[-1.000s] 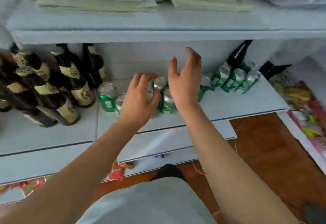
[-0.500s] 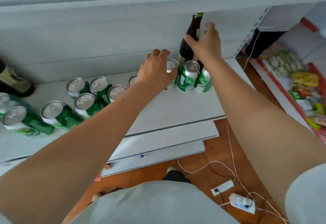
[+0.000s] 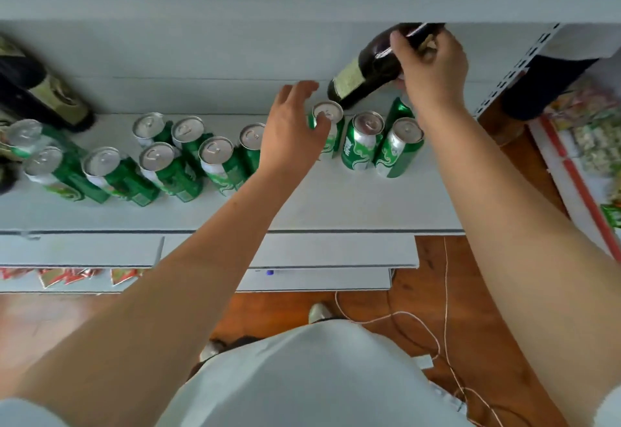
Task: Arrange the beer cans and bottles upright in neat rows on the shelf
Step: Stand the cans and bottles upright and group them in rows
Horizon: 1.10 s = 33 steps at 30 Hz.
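While the bottle [image 3: 366, 72] is gripped at its neck by the right hand [image 3: 433, 70] and tilted above the rear cans [image 3: 363, 139] on the shelf [image 3: 336, 201], these could be toppled if it slips. One can [image 3: 327, 117] is touched by the left hand [image 3: 289, 130], fingers loosely spread.

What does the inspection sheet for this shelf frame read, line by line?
Surface: white shelf, bare along its front.
Job's things: green beer cans upright in loose rows; dark beer bottle tilted at the back right; more dark bottles far left.
Clutter: snack packets on a lower shelf.
Hands: right hand grips the tilted bottle's neck; left hand touches a can top.
Cables: white cord on the wooden floor.
Surroundings: packaged goods at right.
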Motion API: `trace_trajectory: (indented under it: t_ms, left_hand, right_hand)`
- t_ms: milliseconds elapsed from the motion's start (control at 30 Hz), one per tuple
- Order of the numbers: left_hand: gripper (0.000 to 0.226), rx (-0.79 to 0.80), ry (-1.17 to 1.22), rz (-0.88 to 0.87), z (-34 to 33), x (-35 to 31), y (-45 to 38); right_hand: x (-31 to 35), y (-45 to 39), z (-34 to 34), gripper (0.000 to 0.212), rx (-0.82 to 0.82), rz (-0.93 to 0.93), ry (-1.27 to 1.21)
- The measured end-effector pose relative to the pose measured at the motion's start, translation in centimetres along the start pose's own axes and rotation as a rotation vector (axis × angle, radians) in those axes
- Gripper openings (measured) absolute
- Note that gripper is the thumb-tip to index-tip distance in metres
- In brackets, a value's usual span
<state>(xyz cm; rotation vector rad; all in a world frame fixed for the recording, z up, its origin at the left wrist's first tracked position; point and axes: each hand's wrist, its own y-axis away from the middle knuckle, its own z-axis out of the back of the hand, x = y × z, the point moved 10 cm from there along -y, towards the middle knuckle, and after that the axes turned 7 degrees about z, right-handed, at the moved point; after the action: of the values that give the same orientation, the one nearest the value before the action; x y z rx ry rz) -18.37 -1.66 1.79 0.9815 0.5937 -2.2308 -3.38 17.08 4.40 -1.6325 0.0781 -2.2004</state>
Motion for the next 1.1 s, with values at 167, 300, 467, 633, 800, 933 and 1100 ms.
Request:
trace_trajectory:
  t_ms: [167, 300, 467, 633, 800, 933, 1100]
  left_hand:
    - [0.085, 0.062, -0.151, -0.032, 0.6, -0.5, -1.0]
    - [0.088, -0.011, -0.142, -0.065, 5.3, 0.7, -0.6]
    - [0.073, -0.148, -0.181, -0.03, 14.4, 7.6, 2.5]
    - [0.068, -0.32, -0.196, 0.086, 26.5, 16.9, 6.8]
    - [0.067, -0.414, -0.109, 0.21, 35.2, 25.6, 10.8]
    - [0.067, -0.399, -0.073, 0.385, 38.8, 32.1, 11.5]
    - [0.062, -0.388, -0.069, 0.542, 41.4, 38.3, 11.6]
  right_hand:
    - [1.1, 3.9, 0.8, 0.035, -0.017, -0.283, -0.548]
    - [3.8, 8.4, -2.7, 0.028, 0.077, -0.387, -0.642]
    - [8.3, 14.6, -12.0, 0.025, 0.244, -0.45, -0.67]
    - [14.4, 20.7, -24.1, 0.035, 0.495, -0.388, -0.611]
    - [20.7, 26.3, -34.6, 0.026, 0.67, -0.22, -0.484]
    - [26.1, 29.4, -41.3, 0.038, 0.693, 0.188, -0.09]
    - [32.0, 34.9, -48.7, 0.035, 0.746, 0.548, 0.107]
